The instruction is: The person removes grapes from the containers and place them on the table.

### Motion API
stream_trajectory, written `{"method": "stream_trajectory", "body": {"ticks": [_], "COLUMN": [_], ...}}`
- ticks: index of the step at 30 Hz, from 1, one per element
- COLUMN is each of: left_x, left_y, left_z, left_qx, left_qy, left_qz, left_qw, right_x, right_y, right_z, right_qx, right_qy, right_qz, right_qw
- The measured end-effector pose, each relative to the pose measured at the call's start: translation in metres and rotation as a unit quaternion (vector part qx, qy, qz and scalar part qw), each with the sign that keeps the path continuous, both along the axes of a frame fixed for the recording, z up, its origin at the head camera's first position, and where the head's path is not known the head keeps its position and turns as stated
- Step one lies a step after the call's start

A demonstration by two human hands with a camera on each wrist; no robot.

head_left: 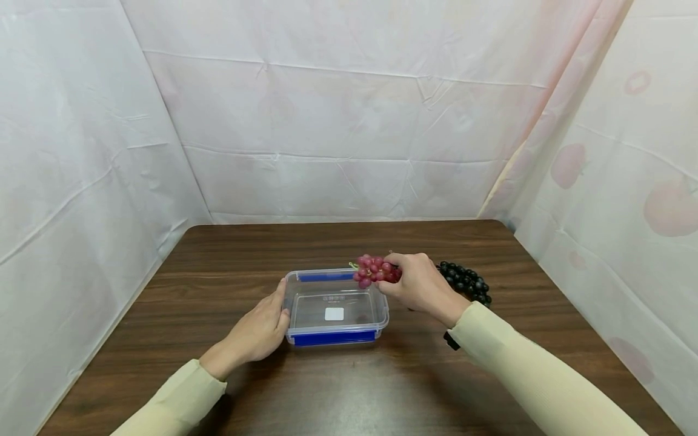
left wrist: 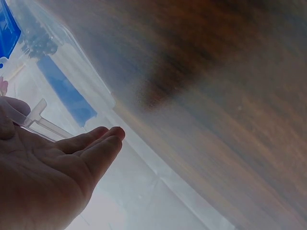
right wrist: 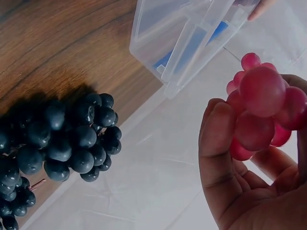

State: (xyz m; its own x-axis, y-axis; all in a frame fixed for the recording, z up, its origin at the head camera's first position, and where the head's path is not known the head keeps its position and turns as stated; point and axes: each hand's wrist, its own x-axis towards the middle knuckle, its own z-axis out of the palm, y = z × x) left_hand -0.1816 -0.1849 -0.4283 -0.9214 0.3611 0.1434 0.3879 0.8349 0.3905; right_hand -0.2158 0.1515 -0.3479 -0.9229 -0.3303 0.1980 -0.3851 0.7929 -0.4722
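Note:
A clear plastic food container [head_left: 357, 318] with blue clasp strips stands on the table, its top uncovered. My left hand [head_left: 262, 324] rests against the container's left side with fairly straight fingers; in the left wrist view those fingers [left wrist: 103, 148] lie beside a clear flap. A bunch of red grapes [head_left: 372, 269] is in my right hand [head_left: 420, 284], pinched between thumb and fingers above the container's far right corner. In the right wrist view the red grapes [right wrist: 261, 96] hang clear of the container. Bunched black grapes [head_left: 463, 281] lie on the table just right of my right hand.
The dark wood-grain table [head_left: 245, 248] is enclosed by pale hanging sheets [head_left: 338, 121] at the back and both sides. My right forearm partly covers the near end of the black grapes [right wrist: 62, 139]. A small black item [head_left: 451, 341] shows under the right cuff.

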Motion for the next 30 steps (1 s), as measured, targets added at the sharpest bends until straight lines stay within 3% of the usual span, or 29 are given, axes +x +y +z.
{"method": "stream_trajectory", "body": {"ticks": [30], "left_x": [-0.001], "left_y": [0.000], "left_z": [-0.001], "left_qx": [0.003], "left_qy": [0.003], "left_qz": [0.000], "left_qw": [1.0000], "right_x": [0.003], "right_y": [0.030], "right_z": [-0.007], "right_qx": [0.009], "right_qy": [0.051], "right_qz": [-0.024], "right_qw": [0.998]}}
